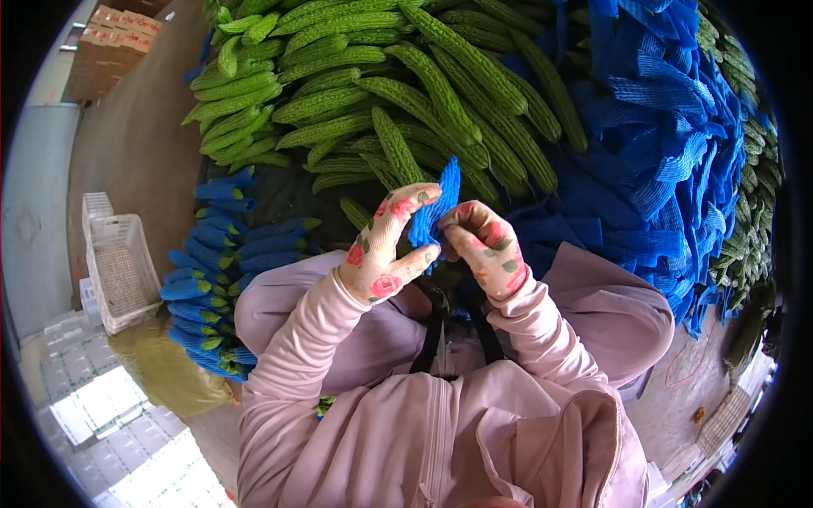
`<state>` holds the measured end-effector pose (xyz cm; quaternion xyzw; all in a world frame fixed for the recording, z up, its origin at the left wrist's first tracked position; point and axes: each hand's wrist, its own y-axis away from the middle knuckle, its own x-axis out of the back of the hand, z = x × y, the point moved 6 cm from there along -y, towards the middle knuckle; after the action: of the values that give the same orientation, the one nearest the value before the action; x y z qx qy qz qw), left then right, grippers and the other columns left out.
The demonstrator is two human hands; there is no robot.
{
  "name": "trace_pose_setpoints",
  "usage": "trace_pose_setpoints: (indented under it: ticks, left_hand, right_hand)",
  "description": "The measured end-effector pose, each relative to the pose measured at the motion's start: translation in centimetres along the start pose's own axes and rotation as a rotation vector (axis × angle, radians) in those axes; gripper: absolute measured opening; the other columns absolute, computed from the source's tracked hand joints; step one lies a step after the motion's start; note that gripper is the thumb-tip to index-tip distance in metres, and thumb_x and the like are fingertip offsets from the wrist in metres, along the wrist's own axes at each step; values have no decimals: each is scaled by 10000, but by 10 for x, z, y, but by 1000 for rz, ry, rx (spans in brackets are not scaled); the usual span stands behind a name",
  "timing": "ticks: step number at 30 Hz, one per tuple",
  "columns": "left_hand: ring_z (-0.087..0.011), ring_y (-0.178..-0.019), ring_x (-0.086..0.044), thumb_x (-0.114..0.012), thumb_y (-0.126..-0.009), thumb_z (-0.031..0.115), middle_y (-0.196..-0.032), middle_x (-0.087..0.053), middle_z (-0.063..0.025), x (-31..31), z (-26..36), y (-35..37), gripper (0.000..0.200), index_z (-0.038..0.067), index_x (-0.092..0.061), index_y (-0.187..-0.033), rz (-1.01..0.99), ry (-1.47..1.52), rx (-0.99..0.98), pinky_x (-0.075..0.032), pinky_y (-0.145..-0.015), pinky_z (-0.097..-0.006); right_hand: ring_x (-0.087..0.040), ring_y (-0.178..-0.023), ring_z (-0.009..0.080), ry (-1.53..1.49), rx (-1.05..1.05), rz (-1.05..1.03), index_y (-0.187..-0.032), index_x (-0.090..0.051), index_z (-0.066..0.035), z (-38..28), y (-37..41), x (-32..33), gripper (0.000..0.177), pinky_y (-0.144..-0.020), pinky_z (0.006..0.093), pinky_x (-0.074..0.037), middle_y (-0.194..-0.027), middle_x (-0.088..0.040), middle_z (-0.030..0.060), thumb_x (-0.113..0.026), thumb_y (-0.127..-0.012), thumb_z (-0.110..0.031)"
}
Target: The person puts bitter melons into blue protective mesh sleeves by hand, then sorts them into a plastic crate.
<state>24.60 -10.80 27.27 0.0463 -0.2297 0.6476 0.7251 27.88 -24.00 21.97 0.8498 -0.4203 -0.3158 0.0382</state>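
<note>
A blue mesh sleeve point(437, 203) stands up between my two hands, in front of my lap. My left hand point(385, 245), in a cream glove with a red rose print, grips its left side, fingers above and thumb below. On the other side, my right hand point(489, 247), gloved alike, has its fingertips pinched together at the sleeve's right edge. Just beyond my hands lies a big heap of green bitter gourds point(339, 93). To the left, bitter gourds in blue sleeves point(207, 271) are stacked with their green ends showing.
A large pile of loose blue sleeves point(669, 161) rises on the right, with more bitter gourds point(749, 178) behind it. A white plastic crate point(127, 279) stands at the left beside a yellowish sack point(165, 364). Cardboard boxes point(114, 42) are at the far left.
</note>
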Motion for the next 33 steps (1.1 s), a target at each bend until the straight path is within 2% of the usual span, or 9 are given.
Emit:
trace_pose_setpoints:
  ticks: [3, 4, 7, 16, 17, 25, 27, 30, 33]
  left_hand:
    - [-261, -1229, -433, -672, -748, 14, -1328, -435, -151, -2, -2, 4, 646, 11, -404, -1335, -37, 48, 76, -336, -1035, -358]
    - [-258, -1234, -434, -707, -735, 40, -1343, -424, -144, -1, 1, 3, 681, 12, -399, -1342, -61, -28, 6, -332, -1042, -359]
    - [-259, -1256, -420, -728, -723, 56, -1351, -418, -145, -3, 3, 4, 719, 14, -387, -1355, -84, 5, 22, -326, -1048, -359]
    - [-262, -1204, -477, -517, -723, -148, -1302, -474, -161, -4, 6, 6, 615, 7, -430, -1312, -20, 16, 24, -375, -1012, -352]
    - [-267, -1172, -503, -497, -717, -160, -1271, -502, -162, -3, 6, 7, 599, 8, -452, -1291, 21, -56, 1, -394, -993, -349]
    - [-300, -1057, -563, -459, -689, -181, -1151, -560, -163, -3, 21, 4, 581, 25, -504, -1230, 45, -162, -110, -452, -905, -358]
    - [-266, -1018, -581, -437, -703, -173, -1152, -558, -154, 3, 21, 5, 550, 28, -523, -1208, 56, -191, -107, -477, -838, -325]
    - [-224, -950, -600, -424, -726, -156, -1140, -560, -142, 17, 16, 3, 503, 20, -535, -1184, 109, -247, -33, -490, -750, -286]
    - [-241, -833, -601, -519, -720, -90, -983, -593, -107, 14, 39, -4, 353, 18, -566, -1053, 176, -427, -218, -500, -700, -316]
  right_hand:
    - [-556, -875, 105, -155, 153, -104, -1047, -494, -12, -4, 0, -6, 267, -776, 254, -461, -976, -567, 52, -654, -834, -22]
    - [-537, -897, 94, -197, 177, -165, -1097, -449, -9, 1, -2, -8, 446, -791, 251, -456, -1019, -552, 62, -751, -776, -81]
    - [-534, -896, 88, 89, 214, -123, -1117, -433, -7, 5, -1, -3, 600, -779, 256, -460, -1019, -549, 58, -833, -695, -157]
    - [-522, -991, 107, -96, 205, -226, -1179, -429, -8, 1, 3, -20, 624, -859, 274, -451, -1097, -545, 67, -819, -709, -132]
    - [-516, -1023, 105, 61, 220, -220, -1223, -425, -13, 0, 5, -22, 606, -890, 275, -437, -1138, -543, 64, -785, -748, -122]
    - [-564, -887, 85, -124, -71, -183, -1187, -522, -7, 13, 2, -13, 290, -794, 244, -473, -1009, -605, 22, -523, -925, -130]
    - [-549, -718, 48, 110, -2, -6, -1088, -594, -19, 13, -2, 5, 219, -600, 204, -462, -840, -601, -14, -475, -908, -55]
    - [-419, -558, 10, 281, 198, 338, -1029, -614, -22, -10, -2, 39, 206, -497, 194, -363, -636, -481, -65, -465, -887, -23]
    - [-606, -575, 207, 1001, 525, 438, -993, -621, -68, -27, 1, 29, 177, -536, 296, -476, -670, -604, 83, -555, -829, -53]
